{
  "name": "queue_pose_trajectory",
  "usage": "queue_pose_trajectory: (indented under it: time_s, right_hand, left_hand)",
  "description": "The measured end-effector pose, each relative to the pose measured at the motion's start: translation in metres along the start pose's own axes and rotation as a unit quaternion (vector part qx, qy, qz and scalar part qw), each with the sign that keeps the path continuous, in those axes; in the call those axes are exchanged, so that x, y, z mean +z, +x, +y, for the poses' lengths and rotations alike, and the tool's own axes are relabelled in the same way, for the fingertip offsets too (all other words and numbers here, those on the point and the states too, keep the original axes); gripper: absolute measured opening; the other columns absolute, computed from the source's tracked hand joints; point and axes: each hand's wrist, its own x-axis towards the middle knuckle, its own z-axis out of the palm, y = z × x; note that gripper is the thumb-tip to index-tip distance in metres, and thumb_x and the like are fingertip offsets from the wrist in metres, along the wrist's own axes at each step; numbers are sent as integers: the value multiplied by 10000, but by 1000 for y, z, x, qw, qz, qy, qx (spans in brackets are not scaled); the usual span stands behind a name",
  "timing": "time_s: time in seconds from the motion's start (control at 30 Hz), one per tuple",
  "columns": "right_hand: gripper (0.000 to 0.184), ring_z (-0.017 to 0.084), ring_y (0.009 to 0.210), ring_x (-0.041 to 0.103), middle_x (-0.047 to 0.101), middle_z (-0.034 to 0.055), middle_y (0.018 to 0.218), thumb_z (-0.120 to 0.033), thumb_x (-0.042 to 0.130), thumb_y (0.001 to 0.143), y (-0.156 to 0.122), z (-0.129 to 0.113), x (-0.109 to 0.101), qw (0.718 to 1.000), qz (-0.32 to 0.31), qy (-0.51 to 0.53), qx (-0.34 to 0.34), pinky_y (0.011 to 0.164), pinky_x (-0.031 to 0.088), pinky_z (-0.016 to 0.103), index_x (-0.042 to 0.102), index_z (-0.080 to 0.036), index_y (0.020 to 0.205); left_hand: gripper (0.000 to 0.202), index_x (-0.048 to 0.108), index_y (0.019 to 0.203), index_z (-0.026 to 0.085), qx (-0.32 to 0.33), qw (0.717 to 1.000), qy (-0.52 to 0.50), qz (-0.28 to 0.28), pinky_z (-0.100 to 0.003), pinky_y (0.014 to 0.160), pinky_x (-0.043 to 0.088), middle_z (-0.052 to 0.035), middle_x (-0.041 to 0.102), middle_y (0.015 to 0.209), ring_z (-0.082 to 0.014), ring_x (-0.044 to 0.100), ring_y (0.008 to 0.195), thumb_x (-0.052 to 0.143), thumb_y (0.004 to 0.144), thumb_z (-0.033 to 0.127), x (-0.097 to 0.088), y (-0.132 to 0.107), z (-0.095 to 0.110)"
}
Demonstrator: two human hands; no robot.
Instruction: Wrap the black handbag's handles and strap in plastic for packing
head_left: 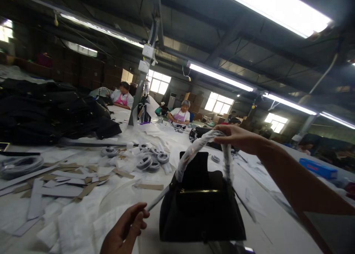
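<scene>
A black handbag (202, 217) with a gold zipper (199, 190) hangs or stands upright over the front of the table; which of the two I cannot tell. Its arched handle (191, 152) is wrapped in clear plastic film. My right hand (235, 137) is closed round the top of that handle. At the bag's left side, my left hand (127, 224) pinches the end of a thin grey strap (159, 199) that runs out from the bag's upper corner. A similar dark strap (245, 206) sticks out on the right side.
Rolled grey coils (154, 161) and cardboard strips (63, 185) litter the white table (155, 220). Black bags (50, 113) are heaped at the left. A metal post (138, 94) with sockets rises mid-table. Two co-workers (179, 115) sit beyond. A blue box (317, 168) is at the right.
</scene>
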Motion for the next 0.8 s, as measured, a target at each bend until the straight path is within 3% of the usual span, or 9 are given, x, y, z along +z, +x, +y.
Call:
queue_pose_trajectory:
  time_s: [0.07, 0.13, 0.23, 0.37, 0.5, 0.67, 0.8]
  right_hand:
    - [289, 140, 702, 631, 700, 20, 783, -162, 836, 577, -5, -7, -3, 998, -35, -54, 9, 625, 504, 257, 725, -134, 842]
    - [243, 140, 702, 641, 708, 1, 761, -80, 799, 558, -6, -9, -5, 995, -18, -103, 0, 649, 520, 279, 735, -142, 784]
    - [210, 141, 721, 652, 722, -14, 747, -11, 739, 575, 0, -7, -7, 981, 49, -171, -82, 734, 536, 320, 747, -179, 700]
    - [213, 192, 937, 669, 744, 13, 954, -45, 689, 685, 15, -3, -7, 955, 34, -222, -196, 930, 497, 409, 777, -213, 783]
    - [154, 257, 1245, 527, 645, 22, 1262, -115, 706, 717, 34, 14, 2, 947, -23, -192, -258, 1000, 466, 457, 774, -229, 795]
    - [142, 245, 1098, 641, 704, 83, 1157, -203, 668, 781, 64, 57, 34, 955, -143, -84, -247, 883, 541, 384, 774, -185, 874]
    - [194, 232, 1064, 653, 719, 72, 1123, -227, 661, 788, 82, 77, 54, 955, -113, -69, -267, 950, 497, 372, 770, -188, 944]
  left_hand:
    - [465, 689, 1044, 252, 24, 999, 39, 23, -298, 741, 578, -38, 743, 940, -230, 701, 809, 648, 752, 613, -5, 6, 9]
    - [448, 677, 1074, 263, 48, 996, 75, 31, -317, 802, 578, -40, 738, 1011, -249, 699, 899, 655, 762, 583, -8, 12, 17]
    - [425, 635, 1163, 274, 88, 989, 122, 6, -359, 840, 583, -55, 695, 1157, -262, 674, 996, 610, 823, 527, -8, 21, 22]
    - [477, 523, 1327, 303, 166, 968, 177, -59, -408, 907, 572, -69, 581, 1360, -281, 619, 1144, 579, 872, 431, 1, 28, 22]
    - [570, 394, 1437, 330, 225, 942, 225, -106, -451, 953, 544, -69, 510, 1445, -299, 609, 1177, 556, 892, 361, 18, 29, 29]
    - [647, 305, 1483, 334, 327, 888, 278, -164, -496, 1091, 407, -55, 398, 1528, -305, 411, 1368, 568, 893, 362, 46, 34, 47]
    - [612, 351, 1473, 303, 356, 846, 337, -211, -518, 1097, 391, -89, 355, 1547, -318, 368, 1393, 554, 904, 403, 67, 43, 55]
